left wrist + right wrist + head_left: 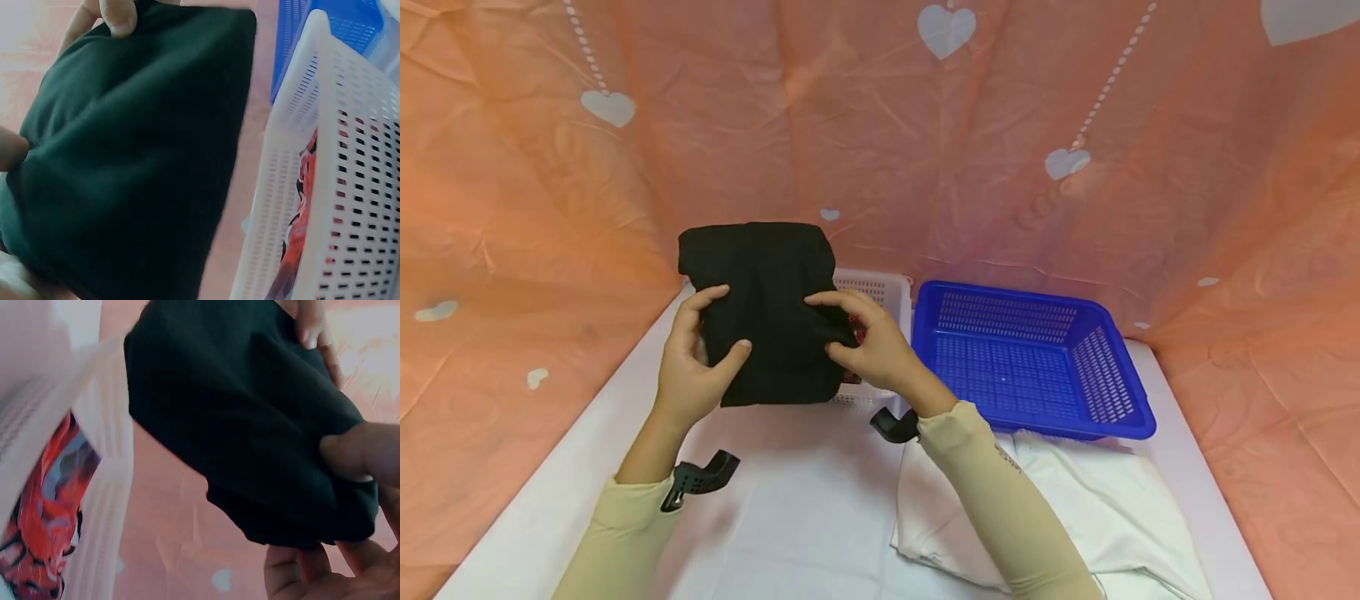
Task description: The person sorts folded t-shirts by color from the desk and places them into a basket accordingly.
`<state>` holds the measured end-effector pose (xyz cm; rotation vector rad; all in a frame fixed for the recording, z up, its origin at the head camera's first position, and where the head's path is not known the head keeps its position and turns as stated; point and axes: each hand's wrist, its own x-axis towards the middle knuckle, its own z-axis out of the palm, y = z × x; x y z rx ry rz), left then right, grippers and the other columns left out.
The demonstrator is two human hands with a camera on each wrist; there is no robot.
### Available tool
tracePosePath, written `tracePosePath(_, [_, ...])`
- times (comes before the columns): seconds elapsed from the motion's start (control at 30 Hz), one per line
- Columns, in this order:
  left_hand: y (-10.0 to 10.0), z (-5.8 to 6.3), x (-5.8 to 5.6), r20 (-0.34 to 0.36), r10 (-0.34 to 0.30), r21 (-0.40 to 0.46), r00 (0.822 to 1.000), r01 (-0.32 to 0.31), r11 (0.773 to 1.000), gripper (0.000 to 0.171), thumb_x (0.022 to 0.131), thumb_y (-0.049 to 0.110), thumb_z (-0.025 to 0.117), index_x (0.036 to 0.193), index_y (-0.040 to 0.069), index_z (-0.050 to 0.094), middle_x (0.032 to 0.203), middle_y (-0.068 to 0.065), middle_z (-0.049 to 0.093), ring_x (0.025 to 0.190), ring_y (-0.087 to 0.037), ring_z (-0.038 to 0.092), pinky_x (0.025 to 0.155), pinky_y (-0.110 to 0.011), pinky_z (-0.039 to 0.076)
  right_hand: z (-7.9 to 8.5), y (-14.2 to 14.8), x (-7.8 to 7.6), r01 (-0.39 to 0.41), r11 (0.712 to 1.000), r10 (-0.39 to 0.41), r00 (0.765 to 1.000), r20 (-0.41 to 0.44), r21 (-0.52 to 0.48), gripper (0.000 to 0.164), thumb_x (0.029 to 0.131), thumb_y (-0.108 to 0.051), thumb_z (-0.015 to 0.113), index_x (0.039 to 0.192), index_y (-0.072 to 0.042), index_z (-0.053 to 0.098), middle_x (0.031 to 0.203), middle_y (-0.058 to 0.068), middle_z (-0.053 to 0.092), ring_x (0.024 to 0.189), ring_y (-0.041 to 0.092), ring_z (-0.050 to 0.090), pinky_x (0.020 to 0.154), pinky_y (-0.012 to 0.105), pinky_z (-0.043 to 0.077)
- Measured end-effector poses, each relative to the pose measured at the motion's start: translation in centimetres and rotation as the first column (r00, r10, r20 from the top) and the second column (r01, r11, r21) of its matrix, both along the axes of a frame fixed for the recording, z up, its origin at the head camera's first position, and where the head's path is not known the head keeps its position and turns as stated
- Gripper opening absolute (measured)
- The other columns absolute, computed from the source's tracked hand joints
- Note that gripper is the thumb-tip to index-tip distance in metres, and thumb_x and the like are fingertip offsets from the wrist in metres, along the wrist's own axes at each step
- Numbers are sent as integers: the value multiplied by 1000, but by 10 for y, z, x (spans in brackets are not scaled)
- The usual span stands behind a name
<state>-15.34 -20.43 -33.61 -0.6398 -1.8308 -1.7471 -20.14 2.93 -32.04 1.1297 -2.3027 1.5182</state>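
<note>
A folded piece of black cloth point(767, 317) is held up in front of the white basket, partly hiding it. My left hand point(692, 358) grips its left edge, thumb on the near face. At the right edge my right hand point(876, 342) pinches the fabric between thumb and fingers. In the right wrist view the cloth point(244, 419) sags in soft folds, with fingers curled under its edge. The left wrist view shows the cloth point(137, 137) spread wide beside the basket.
The white perforated basket point(891, 292) contains red patterned items point(50, 506). Right of it stands a blue plastic basket point(1030, 367). Folded white cloth point(1097, 508) lies in front of the blue basket on the white table point(805, 517). An orange curtain with hearts point(865, 125) surrounds the table.
</note>
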Motion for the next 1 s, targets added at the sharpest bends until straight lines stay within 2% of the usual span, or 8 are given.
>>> tracePosePath(0.2, [8, -3, -37, 71, 57, -32, 996, -55, 998, 56, 81, -19, 54, 135, -4, 44, 125, 0, 52, 110, -13, 53, 90, -17, 46, -8, 0, -20, 117, 993, -116, 992, 47, -20, 53, 79, 5, 64, 127, -17, 60, 132, 6, 55, 115, 20, 51, 89, 36, 48])
tracePosePath(0.3, [10, -9, -54, 133, 88, -80, 987, -78, 994, 55, 83, -16, 54, 135, -1, 45, 124, 3, 50, 108, -9, 54, 88, -15, 46, -20, -1, -30, 162, 985, -158, 984, 84, -50, 53, 79, 6, 65, 127, -16, 60, 132, 7, 54, 116, 22, 52, 90, 38, 49])
tracePosePath(0.37, [11, -13, -62, 177, 92, -113, 980, -73, 991, 54, 84, -15, 54, 136, -1, 44, 126, -1, 49, 106, -7, 54, 88, -14, 45, -30, -3, -37, 183, 980, -175, 978, 112, -72, 54, 78, 8, 65, 127, -15, 61, 131, 9, 55, 115, 24, 53, 90, 38, 51])
tracePosePath(0.5, [14, -16, -66, 260, 113, -200, 959, -61, 978, 54, 85, -14, 54, 137, -3, 42, 136, -16, 44, 106, -15, 52, 88, -16, 42, -49, -5, -48, 184, 977, -156, 961, 228, -109, 56, 77, 13, 63, 127, -12, 61, 131, 13, 54, 112, 28, 58, 89, 39, 54])
tracePosePath(0.63, [13, -25, -71, 349, 160, -299, 923, -52, 953, 56, 87, -9, 56, 140, 1, 40, 139, -23, 42, 109, -30, 53, 89, -32, 45, -62, -8, -54, 205, 977, -172, 925, 338, -65, 58, 78, 14, 63, 129, -14, 60, 134, 13, 51, 109, 30, 61, 87, 39, 55])
tracePosePath(0.77, [7, -48, -85, 384, 206, -377, 900, -51, 925, 58, 87, -5, 59, 141, 7, 41, 142, -23, 42, 121, -37, 48, 101, -51, 40, -71, -10, -58, 233, 972, -229, 895, 382, 35, 58, 79, 13, 63, 129, -16, 60, 136, 12, 52, 108, 29, 60, 85, 40, 55])
tracePosePath(0.83, [4, -58, -91, 386, 236, -412, 892, -62, 909, 58, 86, -3, 61, 140, 9, 42, 145, -22, 40, 130, -37, 42, 109, -54, 33, -74, -11, -60, 243, 967, -253, 884, 394, 76, 58, 79, 13, 63, 129, -16, 59, 137, 12, 53, 111, 28, 60, 88, 40, 54])
tracePosePath(1.0, [2, -66, -95, 416, 299, -494, 859, -63, 867, 58, 87, 3, 62, 140, 12, 42, 151, -22, 34, 139, -41, 32, 113, -57, 27, -79, -14, -62, 266, 954, -299, 863, 407, 137, 57, 80, 11, 63, 129, -16, 59, 140, 12, 52, 122, 30, 55, 96, 43, 49])
